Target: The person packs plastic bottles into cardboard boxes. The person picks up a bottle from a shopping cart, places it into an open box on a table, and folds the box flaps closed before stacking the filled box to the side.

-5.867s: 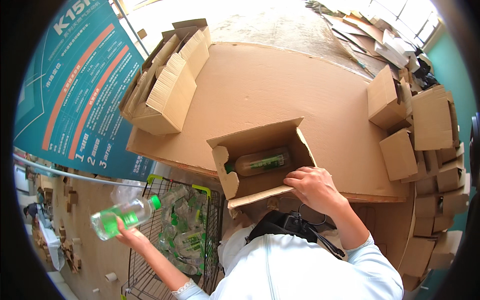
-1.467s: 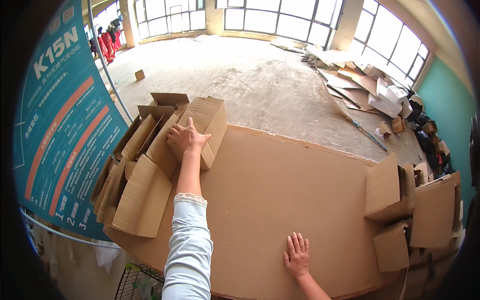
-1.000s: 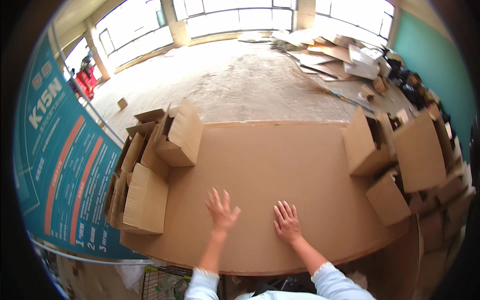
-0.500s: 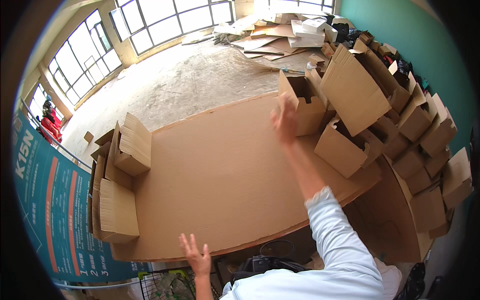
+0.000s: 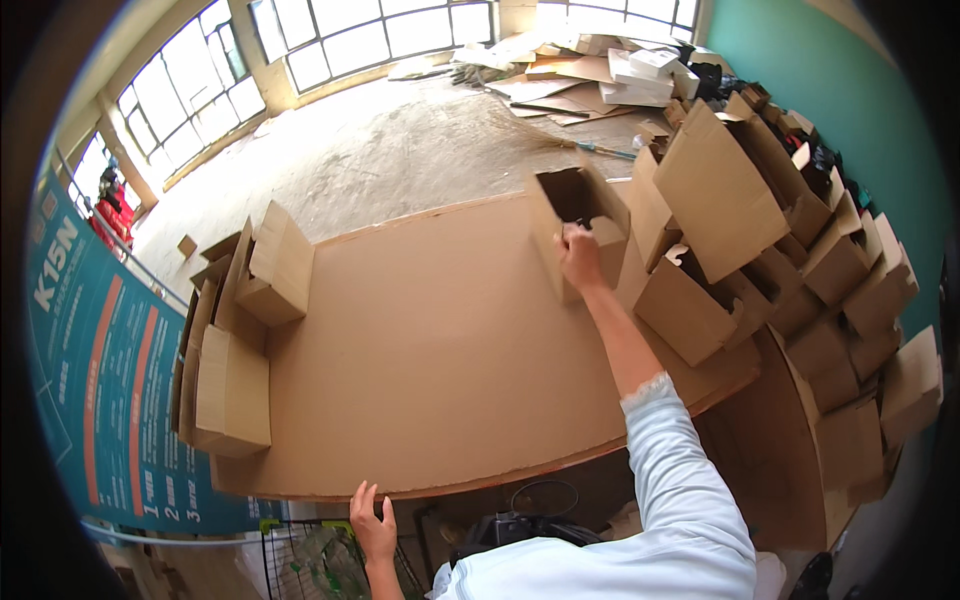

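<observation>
My right hand (image 5: 581, 260) is closed on the near rim of an open-topped cardboard box (image 5: 547, 236) at the far right of the cardboard-covered table (image 5: 430, 350). The thumb and upper fingers show at the rim; any fingers inside the box are hidden. The box stands slightly tilted, apart from the boxes to its right. By the table's front edge, my left hand (image 5: 374, 524) is open and holds nothing, its fingers apart.
Several open cardboard boxes (image 5: 690, 310) crowd the table's right end and pile up beyond it. More boxes (image 5: 234, 395) stand at the left end, beside a teal banner (image 5: 110, 370). A wire basket (image 5: 315, 555) sits below the front edge.
My right hand has come down onto the box's rim and gripped it. The box has shifted left, away from its neighbours. My left hand stays open near the front edge.
</observation>
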The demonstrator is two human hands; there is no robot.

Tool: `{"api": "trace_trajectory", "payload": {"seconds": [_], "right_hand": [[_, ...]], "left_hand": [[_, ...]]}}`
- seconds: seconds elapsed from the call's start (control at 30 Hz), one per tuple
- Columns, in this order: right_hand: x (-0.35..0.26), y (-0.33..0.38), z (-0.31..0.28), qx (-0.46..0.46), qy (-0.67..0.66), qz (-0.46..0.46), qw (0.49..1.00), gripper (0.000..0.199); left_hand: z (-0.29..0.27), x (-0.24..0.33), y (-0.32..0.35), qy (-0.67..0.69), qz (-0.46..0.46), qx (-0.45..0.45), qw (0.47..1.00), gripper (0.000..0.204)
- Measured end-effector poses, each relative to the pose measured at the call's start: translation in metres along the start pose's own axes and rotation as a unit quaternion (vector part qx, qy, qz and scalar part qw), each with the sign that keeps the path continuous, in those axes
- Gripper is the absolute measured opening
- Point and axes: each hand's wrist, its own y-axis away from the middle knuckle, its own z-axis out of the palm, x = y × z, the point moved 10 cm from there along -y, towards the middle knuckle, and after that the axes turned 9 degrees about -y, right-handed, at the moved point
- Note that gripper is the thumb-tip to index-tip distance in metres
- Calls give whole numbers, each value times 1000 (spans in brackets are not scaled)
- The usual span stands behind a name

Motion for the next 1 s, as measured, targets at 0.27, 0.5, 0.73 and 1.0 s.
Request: {"api": "trace_trajectory", "payload": {"seconds": [0.27, 0.5, 0.73, 1.0], "right_hand": [[-225, 172, 26, -316, -330, -74, 886, 10], [-335, 235, 12, -474, -417, -154, 760, 12], [-387, 233, 43, -591, -131, -265, 751, 65], [-404, 223, 49, -596, -52, -291, 746, 59]], "left_hand": [[-112, 64, -22, 78, 78, 147, 983, 62], [-147, 69, -14, -77, 211, 182, 957, 49], [-149, 56, 8, -6, 244, 183, 952, 46], [-131, -262, 147, 137, -290, 260, 911, 24]]}}
